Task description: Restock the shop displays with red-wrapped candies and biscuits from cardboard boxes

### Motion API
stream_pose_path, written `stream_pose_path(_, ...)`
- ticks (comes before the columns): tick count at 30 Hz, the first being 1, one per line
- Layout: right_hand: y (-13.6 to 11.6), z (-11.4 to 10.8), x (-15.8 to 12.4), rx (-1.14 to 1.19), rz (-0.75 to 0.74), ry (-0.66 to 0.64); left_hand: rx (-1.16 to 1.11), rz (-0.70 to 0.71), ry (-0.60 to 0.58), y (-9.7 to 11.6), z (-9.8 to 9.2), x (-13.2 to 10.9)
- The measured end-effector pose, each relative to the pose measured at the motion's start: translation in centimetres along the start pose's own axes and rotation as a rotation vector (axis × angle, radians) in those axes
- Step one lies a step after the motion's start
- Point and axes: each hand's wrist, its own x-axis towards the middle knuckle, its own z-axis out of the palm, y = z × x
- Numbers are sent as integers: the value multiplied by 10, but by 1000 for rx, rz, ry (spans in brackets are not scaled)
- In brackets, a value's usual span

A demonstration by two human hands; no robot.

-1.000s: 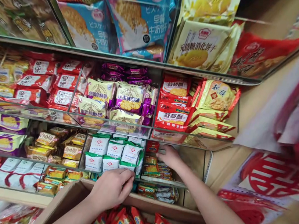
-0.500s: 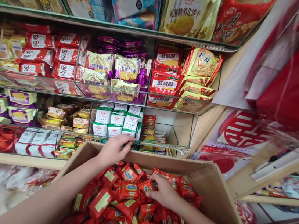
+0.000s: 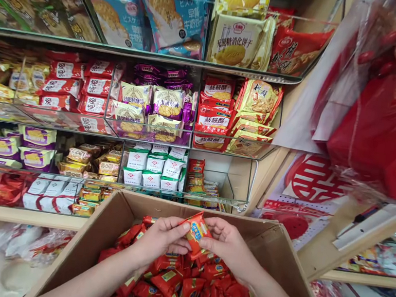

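Between my two hands, over the open cardboard box (image 3: 291,274), is a small red snack packet (image 3: 196,234) with a blue and yellow label. My left hand (image 3: 165,237) pinches its left side with thumb and fingers. On its right side, my right hand (image 3: 227,243) grips it with the thumb across the front. Below, many more red snack packets (image 3: 168,282) fill the box in a loose heap. Both forearms reach in over the box from the bottom of the view.
Glass-fronted shelves (image 3: 148,134) with wrapped biscuits and cakes rise behind the box. White and green packets (image 3: 155,164) sit in a low compartment just beyond its back flap. Red items in clear plastic (image 3: 380,110) hang at the right. Plastic bags (image 3: 17,251) lie lower left.
My left hand has come down from the shelf edge to the box. My right hand has lifted a red snack packet from the heap, and both hands now hold it. The view has tilted up slightly.
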Motion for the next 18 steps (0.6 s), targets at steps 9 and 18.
stream_pose_path(9, -7, -7, -3, -232, -84, -22, 512, 263, -58, 21, -2, 2)
stream_pose_path(18, -44, -60, 101, -486, -43, 431, 1125, 597, 456, 33, -83, 46)
